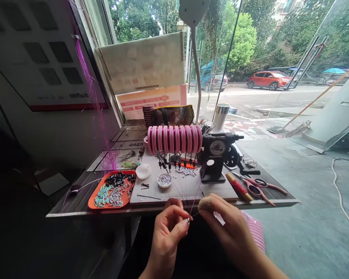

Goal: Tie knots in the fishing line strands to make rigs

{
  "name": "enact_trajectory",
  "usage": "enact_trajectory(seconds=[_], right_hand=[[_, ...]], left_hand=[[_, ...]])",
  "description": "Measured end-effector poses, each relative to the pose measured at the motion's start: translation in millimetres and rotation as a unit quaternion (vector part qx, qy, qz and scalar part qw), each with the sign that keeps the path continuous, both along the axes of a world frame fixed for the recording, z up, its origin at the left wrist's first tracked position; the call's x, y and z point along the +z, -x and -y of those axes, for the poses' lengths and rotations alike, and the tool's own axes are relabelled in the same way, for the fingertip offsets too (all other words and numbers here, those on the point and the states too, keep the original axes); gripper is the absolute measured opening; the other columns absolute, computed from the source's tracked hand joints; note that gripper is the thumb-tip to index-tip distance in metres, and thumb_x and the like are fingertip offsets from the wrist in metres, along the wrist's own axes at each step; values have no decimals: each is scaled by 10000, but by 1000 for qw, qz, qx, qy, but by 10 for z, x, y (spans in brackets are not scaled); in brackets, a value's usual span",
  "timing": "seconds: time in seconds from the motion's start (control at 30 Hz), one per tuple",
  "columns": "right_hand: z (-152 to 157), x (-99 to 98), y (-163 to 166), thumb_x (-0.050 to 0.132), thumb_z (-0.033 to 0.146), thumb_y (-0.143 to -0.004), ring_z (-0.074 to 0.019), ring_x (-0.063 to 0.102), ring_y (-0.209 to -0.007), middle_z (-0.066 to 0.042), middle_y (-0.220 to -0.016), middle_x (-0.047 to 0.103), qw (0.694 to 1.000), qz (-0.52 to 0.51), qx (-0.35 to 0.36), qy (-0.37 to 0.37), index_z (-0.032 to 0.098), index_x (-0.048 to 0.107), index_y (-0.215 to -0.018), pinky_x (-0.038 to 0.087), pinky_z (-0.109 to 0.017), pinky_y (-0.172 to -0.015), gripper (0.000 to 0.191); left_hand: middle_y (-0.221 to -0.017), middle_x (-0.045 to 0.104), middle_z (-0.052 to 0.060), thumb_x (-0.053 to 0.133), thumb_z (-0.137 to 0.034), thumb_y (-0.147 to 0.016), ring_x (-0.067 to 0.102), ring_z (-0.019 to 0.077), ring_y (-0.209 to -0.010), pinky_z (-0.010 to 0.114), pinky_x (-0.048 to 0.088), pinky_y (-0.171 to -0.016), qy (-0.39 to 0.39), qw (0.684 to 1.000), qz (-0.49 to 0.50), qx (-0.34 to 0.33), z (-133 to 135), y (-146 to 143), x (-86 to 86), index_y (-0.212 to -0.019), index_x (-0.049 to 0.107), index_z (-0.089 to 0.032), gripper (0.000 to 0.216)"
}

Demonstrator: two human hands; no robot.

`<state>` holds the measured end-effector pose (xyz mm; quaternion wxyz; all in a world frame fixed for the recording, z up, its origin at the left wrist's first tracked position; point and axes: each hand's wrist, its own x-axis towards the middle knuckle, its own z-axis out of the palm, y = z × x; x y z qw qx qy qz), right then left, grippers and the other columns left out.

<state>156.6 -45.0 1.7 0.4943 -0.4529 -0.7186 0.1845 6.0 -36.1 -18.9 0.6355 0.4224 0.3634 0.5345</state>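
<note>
Gently keep the thin purple thread (196,197) taut; your left fingers (178,229) clamp a small silver metal piece (188,220), right fingers' (212,224) grip unclear.

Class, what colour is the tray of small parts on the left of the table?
The tray is orange-red; it shows best in the head view.

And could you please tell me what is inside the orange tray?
The orange tray holds black pieces at the back, turquoise tubes at front left and silvery pieces beside them. Whatever lies beneath the heaps is covered and cannot be seen.
</note>
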Motion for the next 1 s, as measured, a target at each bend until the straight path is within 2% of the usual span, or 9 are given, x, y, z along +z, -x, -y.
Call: enact_trajectory(seconds=[0.1,0.3,0.47,0.63,0.77,1.0], right_hand=[[2,-16,12,455,159,-871,-123,505,-586,6,-665,524,1000,-17,-7,6,195,494,-720,408,-208,-539,161],[-5,-25,20,470,163,-873,-108,501,-592,19,-669,524,998,-52,5,19,196,493,-719,408,-184,-555,158],[-3,-56,32,473,163,-871,-112,500,-604,19,-678,524,998,-65,1,17,198,497,-734,408,-184,-564,144],[-1,-79,57,469,178,-877,-110,484,-594,22,-666,506,997,-75,-6,27,195,484,-715,396,-184,-553,164],[3,-94,59,469,197,-883,-107,477,-593,28,-664,497,995,-87,5,40,196,481,-723,394,-183,-549,161],[18,-101,60,473,182,-879,-102,480,-594,31,-665,503,995,-91,0,32,195,484,-721,395,-176,-552,159]], left_hand=[[-623,459,-39,720,-264,-643,352,44,-507,161,289,-486,10,1000,13,-4,0,-12,15,-653,670,-186,93],[-738,510,-20,740,-277,-619,354,24,-497,158,277,-470,27,999,24,2,6,-21,35,-652,676,-180,121],[-670,490,-29,747,-279,-615,352,25,-489,151,271,-467,33,999,30,2,3,-29,46,-646,673,-178,129],[-697,513,-21,751,-287,-614,365,25,-495,146,292,-472,30,999,26,6,6,-20,40,-648,678,-180,134],[-607,479,-37,752,-286,-615,347,28,-484,140,290,-472,31,999,31,2,14,-19,26,-639,673,-180,135],[-638,496,-30,758,-306,-610,352,31,-492,140,289,-466,33,999,30,4,2,-27,21,-647,677,-178,156]])
